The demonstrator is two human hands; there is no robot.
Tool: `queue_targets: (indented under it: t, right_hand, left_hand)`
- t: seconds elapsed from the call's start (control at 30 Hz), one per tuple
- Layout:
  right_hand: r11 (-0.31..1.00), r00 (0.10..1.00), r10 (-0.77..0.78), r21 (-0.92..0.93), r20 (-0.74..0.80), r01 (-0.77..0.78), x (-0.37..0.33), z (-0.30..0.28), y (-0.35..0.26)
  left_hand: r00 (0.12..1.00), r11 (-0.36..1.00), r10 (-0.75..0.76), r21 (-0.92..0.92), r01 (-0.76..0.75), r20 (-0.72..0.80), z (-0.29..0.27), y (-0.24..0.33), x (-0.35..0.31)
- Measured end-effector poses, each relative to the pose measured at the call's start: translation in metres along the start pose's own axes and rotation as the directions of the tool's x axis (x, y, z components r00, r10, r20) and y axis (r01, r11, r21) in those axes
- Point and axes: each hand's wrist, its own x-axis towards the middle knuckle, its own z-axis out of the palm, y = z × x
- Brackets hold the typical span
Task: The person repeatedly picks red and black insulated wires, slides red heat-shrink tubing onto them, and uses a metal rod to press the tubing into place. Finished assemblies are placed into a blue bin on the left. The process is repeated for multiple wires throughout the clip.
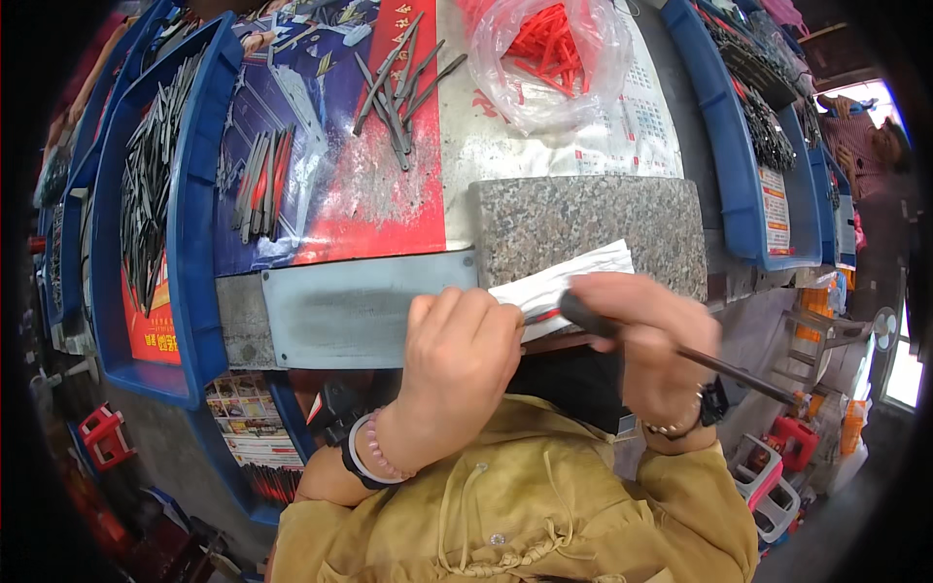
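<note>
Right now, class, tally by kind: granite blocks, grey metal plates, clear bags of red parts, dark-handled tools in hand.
Granite block: 1
Grey metal plate: 1
Clear bag of red parts: 1
Dark-handled tool: 1
Total: 4

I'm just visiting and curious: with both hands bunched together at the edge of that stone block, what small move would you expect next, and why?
Probably a short tap or press with the dark tool in the right hand. The left hand pinches a small red-and-metal piece over the white paper at the granite block, and the tool's head sits right beside that piece. The contact itself is hidden.
</note>
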Motion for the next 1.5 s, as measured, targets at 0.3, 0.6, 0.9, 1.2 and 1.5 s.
queue_targets:
  t: [0.3,0.6,0.9,1.2,1.5]
  right_hand:
    - [0.986,0.968,0.050,-0.143,-0.245,-0.088,-0.014,-0.032,0.013]
    - [0.752,0.908,0.378,0.632,-0.180,-0.187,-0.054,-0.023,0.006]
    - [0.352,0.834,0.522,0.845,0.179,-0.402,-0.080,0.029,0.010]
    - [0.467,0.820,0.536,0.739,0.201,-0.486,-0.081,0.036,0.004]
    - [0.405,0.831,0.521,0.801,0.195,-0.441,-0.081,0.040,0.012]
  left_hand:
    - [0.999,0.998,0.038,0.043,-0.038,0.003,0.000,0.002,0.002]
    - [0.996,0.997,0.040,-0.061,-0.045,-0.078,-0.029,0.028,-0.019]
    - [0.962,0.892,-0.239,-0.360,0.272,0.135,-0.032,0.050,-0.045]
    - [0.860,0.717,-0.369,-0.481,0.504,0.352,-0.031,0.053,-0.047]
    - [0.755,0.487,-0.406,-0.577,0.656,0.515,-0.031,0.048,-0.051]
